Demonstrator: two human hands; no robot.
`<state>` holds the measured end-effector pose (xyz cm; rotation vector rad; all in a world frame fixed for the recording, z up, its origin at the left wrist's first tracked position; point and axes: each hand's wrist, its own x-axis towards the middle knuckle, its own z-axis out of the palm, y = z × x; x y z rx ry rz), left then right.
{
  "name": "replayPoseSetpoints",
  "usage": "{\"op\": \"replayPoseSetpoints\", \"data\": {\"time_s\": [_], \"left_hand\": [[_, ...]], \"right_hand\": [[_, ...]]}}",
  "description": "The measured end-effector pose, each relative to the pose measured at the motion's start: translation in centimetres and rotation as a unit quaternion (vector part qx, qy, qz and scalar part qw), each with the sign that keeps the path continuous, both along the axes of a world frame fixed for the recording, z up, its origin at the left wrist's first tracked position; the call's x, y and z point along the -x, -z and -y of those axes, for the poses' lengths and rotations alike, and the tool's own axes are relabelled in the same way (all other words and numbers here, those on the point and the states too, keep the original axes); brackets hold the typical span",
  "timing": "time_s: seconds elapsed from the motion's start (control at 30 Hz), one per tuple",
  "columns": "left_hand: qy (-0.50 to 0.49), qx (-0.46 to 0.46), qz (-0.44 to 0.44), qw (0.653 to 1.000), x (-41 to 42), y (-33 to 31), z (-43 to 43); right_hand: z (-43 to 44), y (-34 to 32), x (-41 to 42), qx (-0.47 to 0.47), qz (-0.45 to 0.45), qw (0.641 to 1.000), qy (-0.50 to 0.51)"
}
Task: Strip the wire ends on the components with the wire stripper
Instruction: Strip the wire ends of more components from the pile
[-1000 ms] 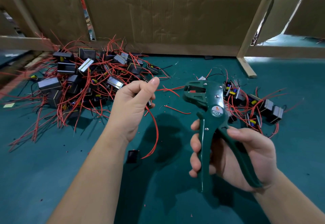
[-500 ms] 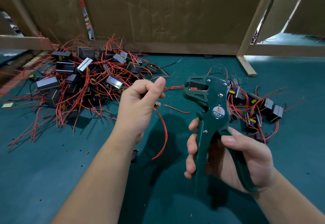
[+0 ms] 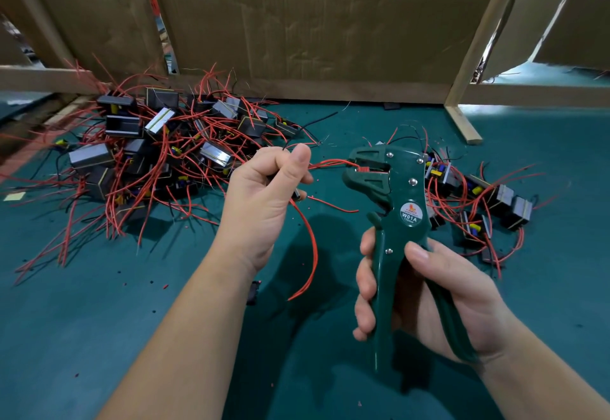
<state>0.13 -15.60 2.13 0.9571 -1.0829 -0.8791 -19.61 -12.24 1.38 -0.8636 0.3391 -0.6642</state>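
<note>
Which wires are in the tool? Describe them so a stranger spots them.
On the green table, between two heaps of components, the right hand holds a wire stripper. The red wires run from the left hand into its head; the others lie or hang loose.

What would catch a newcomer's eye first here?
A green wire stripper stands upright in the right hand at centre right, and red wires lead into its head from the left hand. Behind the left hand a tangle of red-wired components sprawls on the teal table; a smaller pile lies right of the stripper.
</note>
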Motion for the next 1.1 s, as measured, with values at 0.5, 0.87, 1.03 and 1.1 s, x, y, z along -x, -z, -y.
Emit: {"op": "replayPoseSetpoints", "data": {"time_s": [0.5,0.87,1.03,1.1], "left_hand": [[-0.007,-0.12,0.117,0.986,0.6,0.8,0.1],[0.059,-0.157,0.009,0.986,1.1,1.3,0.2],[-0.103,-0.069,0.224,0.967,-0.2,0.9,0.5],[-0.216,-0.054,0.317,0.922,-1.2,0.9,0.5]], "right_hand": [[0.2,-0.6,-1.3,-0.076,-0.072,0.978,0.178],[0.0,0.4,-1.7,-0.091,-0.023,0.995,0.047],[0.7,0.5,-1.1,0.062,-0.051,0.953,0.294],[1.1,0.3,-0.5,0.09,-0.066,0.928,0.354]]}}
